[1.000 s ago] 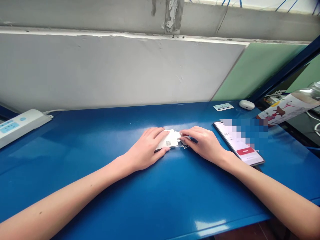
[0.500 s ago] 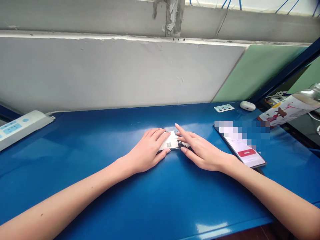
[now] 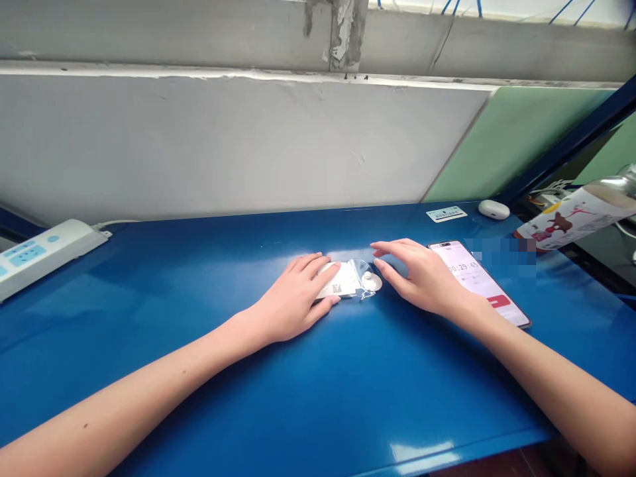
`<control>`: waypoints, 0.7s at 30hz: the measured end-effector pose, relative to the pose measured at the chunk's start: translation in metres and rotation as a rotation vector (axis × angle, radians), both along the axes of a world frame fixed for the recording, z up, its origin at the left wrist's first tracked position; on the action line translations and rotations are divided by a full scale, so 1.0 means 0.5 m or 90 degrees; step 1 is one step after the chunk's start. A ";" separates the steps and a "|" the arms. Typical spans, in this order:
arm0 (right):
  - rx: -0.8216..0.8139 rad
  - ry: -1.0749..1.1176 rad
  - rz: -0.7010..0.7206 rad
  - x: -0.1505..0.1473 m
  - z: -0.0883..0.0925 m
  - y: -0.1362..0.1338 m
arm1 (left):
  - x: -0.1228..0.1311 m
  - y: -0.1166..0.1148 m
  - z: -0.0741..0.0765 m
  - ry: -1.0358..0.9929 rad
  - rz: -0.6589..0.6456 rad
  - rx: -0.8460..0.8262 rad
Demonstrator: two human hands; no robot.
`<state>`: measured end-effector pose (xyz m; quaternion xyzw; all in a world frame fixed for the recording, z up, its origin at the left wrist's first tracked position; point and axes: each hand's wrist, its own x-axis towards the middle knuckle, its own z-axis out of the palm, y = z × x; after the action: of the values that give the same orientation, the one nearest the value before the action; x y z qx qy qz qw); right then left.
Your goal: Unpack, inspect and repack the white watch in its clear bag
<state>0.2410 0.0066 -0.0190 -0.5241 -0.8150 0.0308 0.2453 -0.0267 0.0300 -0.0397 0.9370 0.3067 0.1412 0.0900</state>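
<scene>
On the blue tabletop (image 3: 278,404), near the middle, lies a small white packet (image 3: 342,278) with a printed square code. Its clear plastic end holds a round white piece (image 3: 370,281) on the right. My left hand (image 3: 298,298) rests over the packet's left part, fingers and thumb on either side, gripping it against the table. My right hand (image 3: 417,275) hovers just right of the packet, fingers apart, holding nothing. Beneath and behind that hand is a phone (image 3: 467,265) with a lit timer screen.
A white power strip (image 3: 50,252) lies at the far left. At the back right are a small card (image 3: 446,214) and a white earbud case (image 3: 493,210). A labelled bottle (image 3: 576,215) leans at the right edge. A wall (image 3: 223,146) stands behind the table.
My right hand has moved off the packet, to the right and slightly up, uncovering the clear end with the round piece. My left hand has stayed in place.
</scene>
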 end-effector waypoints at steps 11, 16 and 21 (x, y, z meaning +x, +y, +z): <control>-0.243 0.299 0.028 -0.014 0.018 -0.007 | 0.001 0.000 0.001 -0.036 0.018 -0.024; -0.393 0.508 0.064 -0.021 0.012 -0.007 | 0.002 0.000 0.002 -0.028 -0.003 0.001; -0.389 0.517 0.088 -0.028 0.005 -0.014 | 0.002 0.000 0.000 -0.037 -0.004 0.005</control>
<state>0.2269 -0.0006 -0.0165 -0.4629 -0.6403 0.4850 0.3748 -0.0259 0.0301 -0.0395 0.9337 0.3007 0.1693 0.0959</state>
